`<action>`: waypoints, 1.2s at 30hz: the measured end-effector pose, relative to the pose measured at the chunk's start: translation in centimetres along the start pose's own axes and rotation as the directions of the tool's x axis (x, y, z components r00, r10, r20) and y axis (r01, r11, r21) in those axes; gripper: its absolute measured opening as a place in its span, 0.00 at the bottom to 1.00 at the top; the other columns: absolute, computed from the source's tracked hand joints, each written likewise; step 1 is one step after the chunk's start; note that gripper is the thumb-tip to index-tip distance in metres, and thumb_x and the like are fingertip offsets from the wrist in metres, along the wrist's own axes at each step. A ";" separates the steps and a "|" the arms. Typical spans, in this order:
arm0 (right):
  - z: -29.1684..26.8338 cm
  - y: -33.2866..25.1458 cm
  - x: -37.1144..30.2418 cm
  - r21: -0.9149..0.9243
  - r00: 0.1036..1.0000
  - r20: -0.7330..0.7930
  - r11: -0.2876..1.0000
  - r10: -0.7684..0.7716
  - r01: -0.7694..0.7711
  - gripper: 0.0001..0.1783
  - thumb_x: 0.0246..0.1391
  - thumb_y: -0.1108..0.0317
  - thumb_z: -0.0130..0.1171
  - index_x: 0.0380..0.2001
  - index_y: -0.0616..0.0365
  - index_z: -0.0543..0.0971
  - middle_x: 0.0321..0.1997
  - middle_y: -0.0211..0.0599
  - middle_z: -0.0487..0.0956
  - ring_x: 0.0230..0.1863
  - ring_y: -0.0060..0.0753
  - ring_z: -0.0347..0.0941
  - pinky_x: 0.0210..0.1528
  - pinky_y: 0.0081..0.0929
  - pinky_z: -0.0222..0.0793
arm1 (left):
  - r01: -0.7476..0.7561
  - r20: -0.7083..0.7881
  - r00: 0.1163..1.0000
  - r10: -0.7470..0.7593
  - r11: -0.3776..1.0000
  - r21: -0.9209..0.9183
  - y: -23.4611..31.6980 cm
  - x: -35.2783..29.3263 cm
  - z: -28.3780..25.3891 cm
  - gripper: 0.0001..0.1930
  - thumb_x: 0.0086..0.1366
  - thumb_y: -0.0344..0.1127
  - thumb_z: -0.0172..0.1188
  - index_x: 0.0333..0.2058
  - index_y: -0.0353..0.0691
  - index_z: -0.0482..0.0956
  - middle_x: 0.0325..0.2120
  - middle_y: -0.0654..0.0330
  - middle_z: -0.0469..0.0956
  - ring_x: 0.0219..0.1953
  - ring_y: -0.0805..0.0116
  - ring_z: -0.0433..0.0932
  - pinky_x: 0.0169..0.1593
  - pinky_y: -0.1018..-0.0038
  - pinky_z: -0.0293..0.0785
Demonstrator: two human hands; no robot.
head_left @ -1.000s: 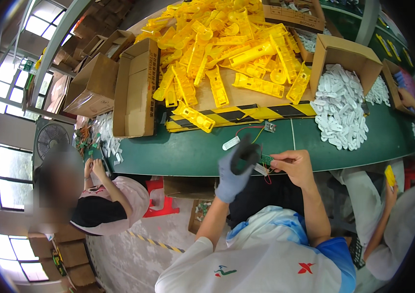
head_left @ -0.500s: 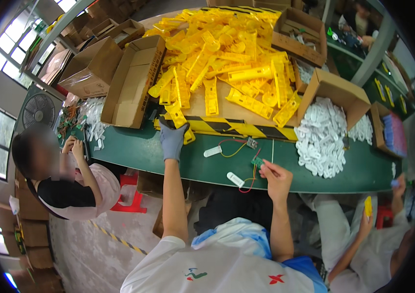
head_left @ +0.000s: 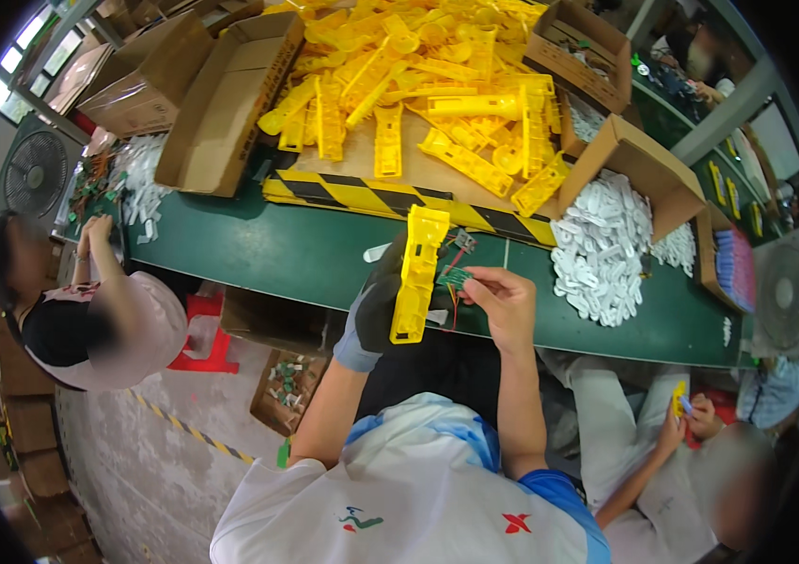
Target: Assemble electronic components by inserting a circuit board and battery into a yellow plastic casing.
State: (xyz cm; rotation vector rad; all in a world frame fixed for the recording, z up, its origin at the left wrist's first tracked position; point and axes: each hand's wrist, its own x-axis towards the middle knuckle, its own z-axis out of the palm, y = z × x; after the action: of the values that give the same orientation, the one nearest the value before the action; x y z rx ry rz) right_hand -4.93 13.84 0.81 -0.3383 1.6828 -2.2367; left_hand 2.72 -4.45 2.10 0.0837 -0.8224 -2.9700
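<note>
My left hand [head_left: 373,315], in a grey glove, grips a long yellow plastic housing [head_left: 418,274] held upright above the near edge of the green table. Beside it, my bare right hand [head_left: 503,299] pinches a small green circuit board [head_left: 454,277] with red and yellow wires running from it. The board is close to the housing's right side; whether they touch I cannot tell. Behind the housing lie a small metal-looking part [head_left: 464,241] on wires and a white oval piece [head_left: 376,253], both partly hidden.
A large heap of yellow housings [head_left: 385,141] lies behind a black-and-yellow striped edge [head_left: 352,193]. White plastic pieces [head_left: 602,254] spill from a cardboard box [head_left: 644,174] at the right. An open carton [head_left: 221,122] stands at the left. Co-workers sit on both sides.
My left hand has lifted a yellow housing off the heap's front edge and brought it toward me. My right hand, still pinching the board, has shifted slightly left. The view has tilted.
</note>
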 end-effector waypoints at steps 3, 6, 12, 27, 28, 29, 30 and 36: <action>0.0 -0.5 0.3 0.024 0.999 0.022 0.999 -0.026 0.025 0.11 0.54 0.78 0.65 0.42 0.69 0.82 0.36 0.40 0.83 0.34 0.25 0.81 0.40 0.20 0.79 | 0.030 0.058 0.998 -0.029 0.999 -0.017 -1.9 0.3 -0.6 0.31 0.70 0.50 0.52 0.67 0.44 0.58 0.57 0.56 0.71 0.46 0.60 0.79 0.46 0.65 0.78; -0.6 -0.6 -0.2 -0.024 1.000 -0.015 1.000 -0.006 0.005 0.10 0.54 0.78 0.65 0.41 0.69 0.82 0.37 0.39 0.83 0.35 0.23 0.80 0.41 0.20 0.79 | 0.053 -0.124 0.992 -0.027 0.975 0.214 -2.7 0.3 -1.1 0.28 0.72 0.50 0.51 0.63 0.40 0.65 0.50 0.59 0.75 0.43 0.69 0.78 0.44 0.69 0.79; -0.1 -0.8 -0.4 -0.049 1.000 0.001 0.999 -0.006 0.006 0.10 0.54 0.79 0.65 0.41 0.68 0.83 0.36 0.38 0.83 0.34 0.22 0.79 0.40 0.19 0.79 | 0.092 -0.178 0.983 -0.033 0.938 0.333 -3.7 0.9 -0.4 0.26 0.71 0.51 0.53 0.60 0.39 0.69 0.44 0.63 0.77 0.38 0.76 0.78 0.37 0.79 0.77; -0.8 0.6 0.0 -0.035 0.996 -0.077 0.998 0.041 -0.044 0.11 0.53 0.78 0.66 0.41 0.68 0.83 0.36 0.39 0.84 0.32 0.20 0.78 0.38 0.18 0.77 | 0.148 -0.245 0.967 -0.069 0.935 0.321 -4.3 1.0 -0.4 0.21 0.73 0.47 0.52 0.56 0.39 0.72 0.38 0.64 0.78 0.34 0.79 0.77 0.34 0.80 0.74; -0.7 0.7 0.0 -0.040 0.996 -0.083 0.998 0.038 -0.042 0.11 0.53 0.78 0.66 0.41 0.68 0.83 0.37 0.39 0.84 0.32 0.20 0.78 0.38 0.17 0.77 | 0.154 -0.243 0.967 -0.075 0.934 0.324 -4.4 0.9 -0.5 0.21 0.73 0.47 0.52 0.56 0.39 0.72 0.38 0.64 0.78 0.34 0.79 0.77 0.34 0.80 0.74; -0.6 0.7 -0.2 -0.037 0.995 -0.090 0.998 0.037 -0.040 0.11 0.53 0.78 0.66 0.41 0.68 0.83 0.37 0.39 0.84 0.32 0.20 0.78 0.38 0.17 0.77 | 0.166 -0.254 0.964 -0.079 0.925 0.342 -4.6 0.7 -0.7 0.20 0.72 0.44 0.53 0.56 0.38 0.72 0.37 0.64 0.78 0.33 0.79 0.77 0.35 0.80 0.74; -0.4 0.7 -0.4 -0.063 0.993 -0.113 0.997 0.043 -0.050 0.11 0.53 0.78 0.66 0.41 0.68 0.83 0.37 0.40 0.84 0.33 0.20 0.78 0.39 0.17 0.77 | 0.177 -0.264 0.961 -0.082 0.916 0.360 -4.7 0.7 -0.7 0.19 0.72 0.42 0.53 0.55 0.38 0.72 0.37 0.64 0.79 0.33 0.79 0.77 0.35 0.80 0.74; 1.9 1.3 -1.2 -0.104 0.945 -0.294 0.988 -0.141 0.115 0.12 0.52 0.79 0.67 0.42 0.67 0.83 0.35 0.34 0.82 0.32 0.16 0.75 0.35 0.12 0.70 | 0.101 -0.262 0.964 0.048 0.844 0.527 -5.4 0.3 1.0 0.16 0.70 0.33 0.53 0.54 0.34 0.71 0.37 0.63 0.78 0.34 0.79 0.75 0.38 0.81 0.73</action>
State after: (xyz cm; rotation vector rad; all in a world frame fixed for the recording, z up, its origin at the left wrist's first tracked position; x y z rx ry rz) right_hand -2.92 12.30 0.13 -0.1332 1.9658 -2.4151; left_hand 2.10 0.69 0.13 0.5091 -1.5855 -2.5635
